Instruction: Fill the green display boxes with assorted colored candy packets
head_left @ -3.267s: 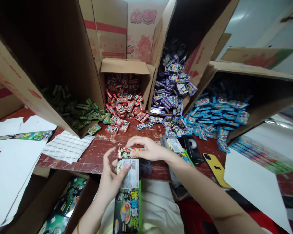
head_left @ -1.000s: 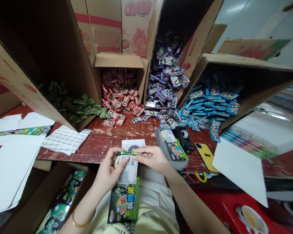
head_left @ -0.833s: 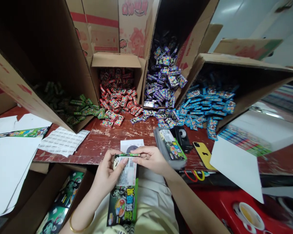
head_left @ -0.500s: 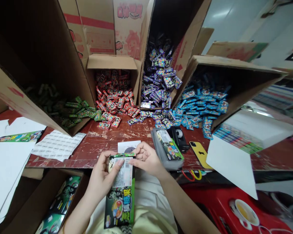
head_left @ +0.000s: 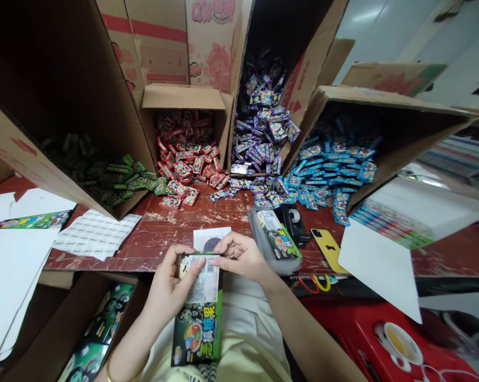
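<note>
A flat black-and-green candy box (head_left: 194,335) with colourful lettering and a white label panel hangs upright above my lap. My left hand (head_left: 176,281) wraps its left side, thumb across the label panel. At the box's top right corner, the fingers of my right hand (head_left: 242,259) are curled in and pinch the top edge; part of them is hidden. Just behind the hands, a white paper with a dark round print (head_left: 212,236) lies on the table edge. To the right of my right hand is a stack of clear plastic sleeves (head_left: 259,225) with a similar candy box (head_left: 277,236) on top.
Open cartons hold green (head_left: 133,178), red (head_left: 183,159), purple (head_left: 259,143) and blue candy packets (head_left: 342,164), spilling onto the red table (head_left: 159,233). A tape dispenser (head_left: 297,228), yellow phone (head_left: 327,249) and white carton of boxes (head_left: 434,201) stand right. A cup (head_left: 402,342) sits low right.
The view has shifted slightly. Both hands keep nearly the same hold on the candy box, with the right fingers moved a little at its top edge.
</note>
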Demonstrator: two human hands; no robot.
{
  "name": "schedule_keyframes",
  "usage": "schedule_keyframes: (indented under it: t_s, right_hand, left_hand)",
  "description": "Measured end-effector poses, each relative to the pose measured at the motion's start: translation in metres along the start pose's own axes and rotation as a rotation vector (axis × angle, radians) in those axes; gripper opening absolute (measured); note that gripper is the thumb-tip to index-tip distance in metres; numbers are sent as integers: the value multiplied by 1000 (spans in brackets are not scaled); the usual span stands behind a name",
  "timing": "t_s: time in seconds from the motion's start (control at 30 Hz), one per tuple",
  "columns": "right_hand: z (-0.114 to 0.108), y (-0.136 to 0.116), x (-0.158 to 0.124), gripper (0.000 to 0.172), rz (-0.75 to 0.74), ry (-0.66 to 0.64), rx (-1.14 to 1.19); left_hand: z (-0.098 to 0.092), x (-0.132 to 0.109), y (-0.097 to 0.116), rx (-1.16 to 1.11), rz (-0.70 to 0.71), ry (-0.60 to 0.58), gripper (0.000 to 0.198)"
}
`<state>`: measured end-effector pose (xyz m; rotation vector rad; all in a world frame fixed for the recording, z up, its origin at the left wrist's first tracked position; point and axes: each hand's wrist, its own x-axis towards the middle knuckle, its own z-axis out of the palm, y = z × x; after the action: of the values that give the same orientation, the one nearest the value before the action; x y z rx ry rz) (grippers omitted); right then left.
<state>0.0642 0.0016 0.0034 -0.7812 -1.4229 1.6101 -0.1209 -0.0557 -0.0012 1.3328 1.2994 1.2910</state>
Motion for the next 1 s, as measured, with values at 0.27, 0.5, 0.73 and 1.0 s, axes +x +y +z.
schedule_keyframes:
  t_s: [0.27,0.5,0.73,1.0]
  right_hand:
    - [30,18,-9,30,-129,263,54]
    - [47,32,-8,11,-304,378,-37]
    - [42,21,-8,4,-248,285,-49]
    - [20,9,-5,17,170,213,198]
  left_hand:
    - [13,-11,-1,-168,-58,227,55]
    - [4,1,-14,-81,138,167,17]
    - [-3,0,4,6,166,88,7]
    - [1,3,12,-67,-170,64,21]
